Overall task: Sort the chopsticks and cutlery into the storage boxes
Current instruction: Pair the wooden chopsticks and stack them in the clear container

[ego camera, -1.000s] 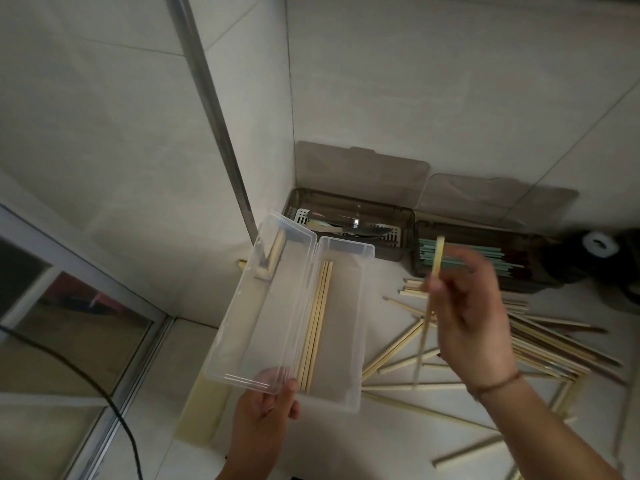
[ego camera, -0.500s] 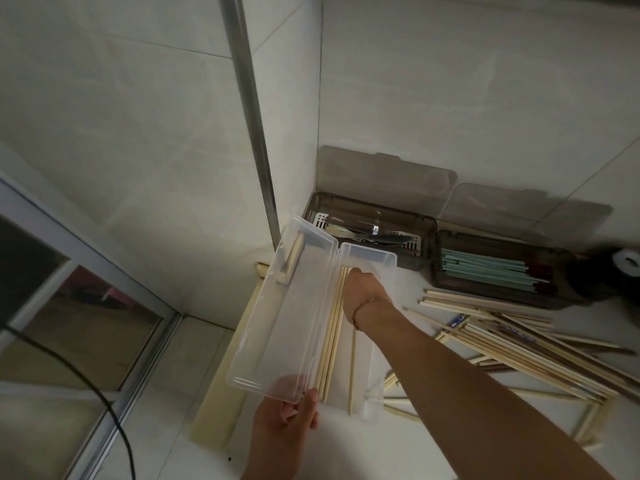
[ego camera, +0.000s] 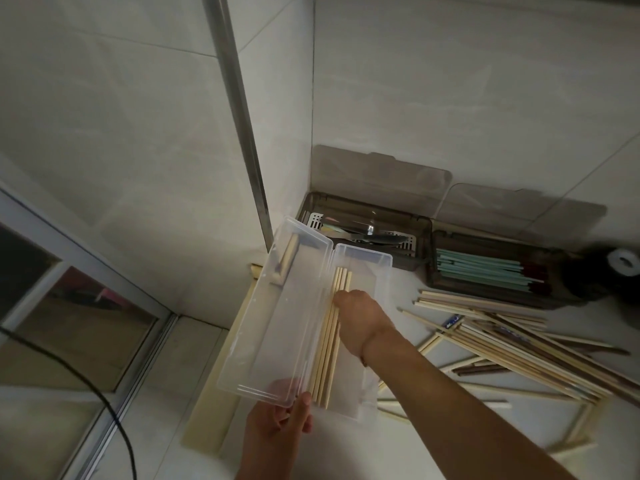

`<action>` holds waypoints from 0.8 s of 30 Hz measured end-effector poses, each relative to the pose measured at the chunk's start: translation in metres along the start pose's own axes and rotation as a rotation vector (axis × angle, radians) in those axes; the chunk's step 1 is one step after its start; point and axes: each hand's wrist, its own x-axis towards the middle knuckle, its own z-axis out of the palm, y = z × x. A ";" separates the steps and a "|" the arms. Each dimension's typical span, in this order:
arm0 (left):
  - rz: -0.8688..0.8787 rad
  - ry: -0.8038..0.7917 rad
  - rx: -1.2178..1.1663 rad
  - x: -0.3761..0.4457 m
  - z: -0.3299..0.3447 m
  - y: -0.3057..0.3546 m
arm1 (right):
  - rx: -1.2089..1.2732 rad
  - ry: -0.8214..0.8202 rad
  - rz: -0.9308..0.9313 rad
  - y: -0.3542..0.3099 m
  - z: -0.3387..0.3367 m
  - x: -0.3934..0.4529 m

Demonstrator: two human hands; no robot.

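Observation:
A clear plastic storage box [ego camera: 363, 259] lies open on the counter, its lid [ego camera: 277, 323] folded out to the left. Several pale wooden chopsticks [ego camera: 327, 362] lie lengthwise along its left side. My right hand [ego camera: 360, 318] reaches into the box with its fingers down on the upper part of those chopsticks; the fingertips are hidden. My left hand [ego camera: 273, 427] grips the near end of the lid, thumb on top. A loose pile of pale and dark chopsticks [ego camera: 519, 344] lies on the counter to the right.
Two brown boxes stand open against the back wall: one [ego camera: 420, 244] holds metal cutlery, the other [ego camera: 429, 275] green and dark red chopsticks. A tape roll [ego camera: 625, 263] sits far right. A metal pipe [ego camera: 242, 116] runs up the corner; a black cable [ego camera: 104, 403] hangs left.
My right hand carried a chopstick from above the pile into the clear box and let it go. That chopstick now lies together with the others, under my fingers.

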 end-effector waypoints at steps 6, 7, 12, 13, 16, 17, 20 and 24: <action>-0.029 0.003 0.026 0.003 -0.001 -0.004 | 0.163 0.684 -0.088 0.102 0.005 -0.085; -0.031 -0.002 0.036 0.004 -0.001 -0.005 | 0.105 0.649 -0.012 0.125 0.009 -0.091; -0.015 0.003 0.053 0.003 0.001 -0.002 | -0.101 0.419 -0.121 0.178 0.024 -0.099; -0.007 -0.006 0.068 0.002 0.001 -0.001 | -0.102 0.388 -0.167 0.179 0.026 -0.097; -0.006 -0.016 0.102 0.000 0.000 0.002 | -0.104 0.331 -0.267 0.183 0.032 -0.091; -0.007 -0.018 0.116 0.000 0.000 0.002 | -0.123 0.346 -0.287 0.184 0.034 -0.090; -0.013 -0.019 0.136 -0.001 0.001 0.003 | -0.156 0.388 -0.327 0.185 0.038 -0.089; -0.009 -0.001 0.142 -0.002 0.003 0.006 | -0.192 0.444 -0.380 0.185 0.034 -0.096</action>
